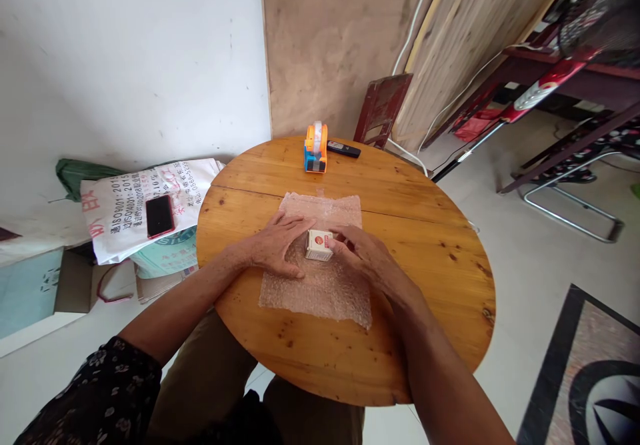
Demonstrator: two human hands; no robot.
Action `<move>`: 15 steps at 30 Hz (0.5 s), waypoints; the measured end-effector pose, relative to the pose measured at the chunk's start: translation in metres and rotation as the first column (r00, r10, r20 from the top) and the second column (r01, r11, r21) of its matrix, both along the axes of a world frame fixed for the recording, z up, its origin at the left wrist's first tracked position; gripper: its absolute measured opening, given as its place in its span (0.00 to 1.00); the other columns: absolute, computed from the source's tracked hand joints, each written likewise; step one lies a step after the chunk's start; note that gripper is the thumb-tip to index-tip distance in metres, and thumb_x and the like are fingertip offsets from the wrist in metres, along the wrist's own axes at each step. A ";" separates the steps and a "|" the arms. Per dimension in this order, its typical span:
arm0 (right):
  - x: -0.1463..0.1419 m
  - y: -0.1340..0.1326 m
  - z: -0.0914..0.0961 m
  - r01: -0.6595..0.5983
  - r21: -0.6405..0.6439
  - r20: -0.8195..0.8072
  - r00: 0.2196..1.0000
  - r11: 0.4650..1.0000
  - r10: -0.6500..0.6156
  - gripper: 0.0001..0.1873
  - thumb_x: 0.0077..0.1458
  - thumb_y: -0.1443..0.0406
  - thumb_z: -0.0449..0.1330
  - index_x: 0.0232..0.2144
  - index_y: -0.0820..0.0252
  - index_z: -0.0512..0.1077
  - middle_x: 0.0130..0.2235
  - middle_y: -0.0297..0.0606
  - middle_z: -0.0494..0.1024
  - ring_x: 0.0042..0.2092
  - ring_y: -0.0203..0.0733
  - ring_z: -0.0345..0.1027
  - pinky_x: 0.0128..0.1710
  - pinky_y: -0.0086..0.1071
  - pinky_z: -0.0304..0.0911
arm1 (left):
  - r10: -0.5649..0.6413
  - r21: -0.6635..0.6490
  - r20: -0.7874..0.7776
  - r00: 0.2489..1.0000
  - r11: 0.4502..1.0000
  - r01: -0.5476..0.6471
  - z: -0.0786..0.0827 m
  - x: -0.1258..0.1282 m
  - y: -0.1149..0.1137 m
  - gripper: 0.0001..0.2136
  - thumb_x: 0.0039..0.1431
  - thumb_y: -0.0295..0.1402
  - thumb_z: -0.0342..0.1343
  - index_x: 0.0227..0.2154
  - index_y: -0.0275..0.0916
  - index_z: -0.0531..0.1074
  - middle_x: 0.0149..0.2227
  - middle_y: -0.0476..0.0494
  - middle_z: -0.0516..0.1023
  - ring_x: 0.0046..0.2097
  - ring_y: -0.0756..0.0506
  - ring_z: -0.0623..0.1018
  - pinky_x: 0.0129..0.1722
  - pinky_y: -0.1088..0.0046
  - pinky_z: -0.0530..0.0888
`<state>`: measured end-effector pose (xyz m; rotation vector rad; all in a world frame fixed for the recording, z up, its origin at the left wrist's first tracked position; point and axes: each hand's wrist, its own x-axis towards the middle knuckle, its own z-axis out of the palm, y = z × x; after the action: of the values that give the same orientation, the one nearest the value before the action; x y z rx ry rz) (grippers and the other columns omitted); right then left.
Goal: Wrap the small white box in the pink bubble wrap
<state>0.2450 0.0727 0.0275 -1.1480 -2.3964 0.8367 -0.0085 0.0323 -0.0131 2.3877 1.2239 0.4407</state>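
The round wooden counter [440,251] stood by a white wall [150,51] (scuffed) and a brown panel [325,45], with pale boards [463,38] farther right. 1 dark red chair [383,101] showed behind the counter; a dark-bordered pattern [590,365] marked the pale floor [515,258].

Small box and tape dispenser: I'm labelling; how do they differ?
The small box is mostly white, the tape dispenser orange and blue. The box sits on bubble wrap, touched by the right hand; the tape dispenser stands directly on the table, untouched. Both share that table.
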 end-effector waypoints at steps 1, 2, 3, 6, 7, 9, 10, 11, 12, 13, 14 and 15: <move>0.002 0.001 0.000 0.031 0.047 0.008 0.999 0.998 -0.031 0.23 0.62 0.50 0.55 0.49 0.58 0.75 0.41 0.43 0.79 0.39 0.47 0.71 0.39 0.39 0.65 | 0.004 -0.008 -0.005 1.000 1.000 -0.004 0.001 0.000 0.000 0.55 0.47 0.57 0.63 0.70 0.34 0.44 0.71 0.27 0.51 0.71 0.28 0.50 0.69 0.44 0.40; 0.004 0.003 -0.001 0.039 0.073 -0.001 0.999 0.997 -0.039 0.24 0.60 0.50 0.57 0.50 0.59 0.74 0.42 0.44 0.78 0.38 0.47 0.71 0.38 0.39 0.66 | 0.009 -0.015 -0.010 1.000 1.000 -0.009 0.002 0.000 0.000 0.55 0.47 0.57 0.63 0.70 0.34 0.44 0.71 0.27 0.50 0.72 0.28 0.50 0.69 0.44 0.39; 0.005 0.004 -0.001 0.020 0.081 -0.022 1.000 0.997 -0.018 0.25 0.59 0.49 0.58 0.52 0.58 0.73 0.43 0.44 0.78 0.38 0.47 0.71 0.38 0.39 0.66 | 0.013 -0.020 -0.014 1.000 1.000 -0.013 0.002 0.000 -0.001 0.55 0.47 0.57 0.63 0.70 0.34 0.44 0.71 0.27 0.50 0.72 0.29 0.50 0.69 0.45 0.39; 0.007 0.005 -0.004 -0.105 0.104 -0.068 0.991 0.989 0.112 0.32 0.53 0.50 0.65 0.57 0.55 0.69 0.50 0.45 0.76 0.45 0.49 0.72 0.43 0.40 0.68 | 0.014 -0.026 -0.018 1.000 1.000 -0.014 0.004 0.001 -0.001 0.55 0.47 0.57 0.63 0.71 0.35 0.43 0.71 0.28 0.49 0.72 0.30 0.49 0.70 0.46 0.39; 0.006 0.004 -0.005 -0.143 0.121 -0.064 0.986 0.982 0.152 0.33 0.52 0.52 0.66 0.57 0.55 0.68 0.52 0.45 0.76 0.48 0.50 0.72 0.46 0.41 0.68 | 0.012 -0.028 -0.019 1.000 1.000 -0.013 0.004 0.001 -0.001 0.55 0.47 0.56 0.64 0.71 0.35 0.43 0.71 0.29 0.49 0.72 0.30 0.49 0.70 0.46 0.39; 0.002 0.004 -0.007 -0.187 0.146 -0.036 0.980 0.971 0.195 0.30 0.51 0.57 0.67 0.56 0.55 0.69 0.52 0.44 0.76 0.50 0.52 0.71 0.51 0.44 0.65 | 0.012 -0.035 -0.025 1.000 0.999 -0.013 0.004 0.001 -0.001 0.55 0.47 0.56 0.64 0.71 0.34 0.43 0.71 0.28 0.49 0.72 0.30 0.49 0.70 0.46 0.39; 0.000 0.003 -0.009 -0.191 0.152 -0.027 0.980 0.970 0.197 0.28 0.51 0.59 0.66 0.54 0.55 0.70 0.51 0.44 0.77 0.50 0.52 0.72 0.51 0.45 0.65 | 0.013 -0.038 -0.028 1.000 0.999 -0.014 0.005 0.001 -0.001 0.56 0.47 0.55 0.64 0.71 0.34 0.43 0.71 0.27 0.49 0.72 0.30 0.49 0.70 0.46 0.39; -0.001 0.003 -0.010 -0.186 0.153 -0.029 0.981 0.971 0.192 0.26 0.51 0.61 0.66 0.53 0.56 0.71 0.50 0.44 0.78 0.48 0.52 0.72 0.50 0.45 0.65 | 0.015 -0.039 -0.029 0.999 0.999 -0.016 0.004 0.001 -0.001 0.56 0.47 0.55 0.64 0.70 0.33 0.43 0.71 0.27 0.49 0.72 0.30 0.49 0.70 0.46 0.39; -0.003 0.003 -0.010 -0.178 0.148 -0.039 0.982 0.973 0.185 0.25 0.51 0.62 0.65 0.52 0.56 0.72 0.48 0.43 0.79 0.47 0.51 0.73 0.49 0.44 0.65 | 0.016 -0.037 -0.029 0.999 0.999 -0.017 0.004 0.001 -0.001 0.56 0.47 0.55 0.64 0.70 0.33 0.43 0.71 0.27 0.49 0.72 0.30 0.49 0.70 0.46 0.39; -0.004 0.002 -0.010 -0.173 0.134 -0.053 0.982 0.976 0.181 0.24 0.51 0.62 0.65 0.52 0.57 0.72 0.47 0.43 0.80 0.45 0.50 0.73 0.47 0.42 0.66 | 0.015 -0.035 -0.028 0.999 0.999 -0.016 0.004 0.001 -0.001 0.56 0.46 0.55 0.64 0.70 0.33 0.43 0.71 0.27 0.49 0.72 0.30 0.50 0.70 0.46 0.39; -0.005 0.002 -0.010 -0.176 0.116 -0.064 0.981 0.978 0.184 0.23 0.52 0.62 0.64 0.51 0.57 0.72 0.46 0.42 0.80 0.44 0.49 0.73 0.45 0.40 0.66 | 0.014 -0.033 -0.027 1.000 0.999 -0.015 0.004 0.000 -0.001 0.56 0.46 0.55 0.64 0.70 0.34 0.43 0.71 0.27 0.50 0.72 0.30 0.50 0.70 0.46 0.39; -0.006 0.001 -0.009 -0.188 0.097 -0.063 0.979 0.977 0.194 0.22 0.52 0.62 0.64 0.50 0.57 0.73 0.45 0.42 0.80 0.43 0.48 0.73 0.44 0.39 0.66 | 0.012 -0.029 -0.026 1.000 0.999 -0.013 0.003 0.000 -0.001 0.56 0.46 0.56 0.64 0.70 0.34 0.43 0.71 0.27 0.50 0.72 0.30 0.50 0.70 0.46 0.39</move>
<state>0.2388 0.0736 0.0185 -0.8488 -2.4852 0.8037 -0.0082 0.0317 -0.0097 2.3694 1.2491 0.3944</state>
